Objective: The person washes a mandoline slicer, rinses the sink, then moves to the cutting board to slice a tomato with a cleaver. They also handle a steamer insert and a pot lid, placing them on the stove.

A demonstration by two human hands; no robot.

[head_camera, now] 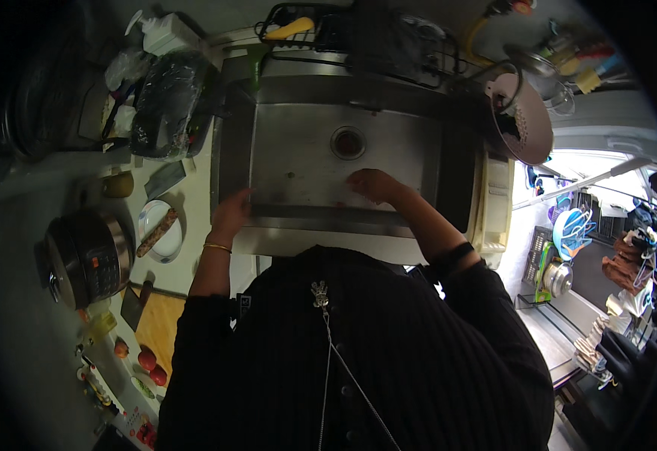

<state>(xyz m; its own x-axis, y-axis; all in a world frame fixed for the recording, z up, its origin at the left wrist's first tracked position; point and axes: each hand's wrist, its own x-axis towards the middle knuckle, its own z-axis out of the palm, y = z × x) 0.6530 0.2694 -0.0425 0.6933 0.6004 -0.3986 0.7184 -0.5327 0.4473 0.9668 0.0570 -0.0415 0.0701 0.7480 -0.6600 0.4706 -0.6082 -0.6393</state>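
Observation:
A stainless steel sink (306, 129) with a round drain (348, 142) lies before me, small bits of scrap on its floor. My right hand (372, 186) hangs over the sink below the drain, its fingers curled; whether it holds something small I cannot tell. Over the sink's left front corner is my left hand (232, 213), blurred, with a bracelet at the wrist and no object visible in it. Beside the sink on the left, a white plate (173, 248) carries a long brownish root-like piece (157, 232), and the broad blade of a cleaver (165, 180) rests behind it.
At left stand an electric cooker (89, 259) and a wooden cutting board (162, 327), with red tomato-like produce (147, 358) nearby. A pink colander (522, 118) sits at the sink's back right, above a cream plastic tray (494, 208). A black rack (300, 56) runs behind the sink.

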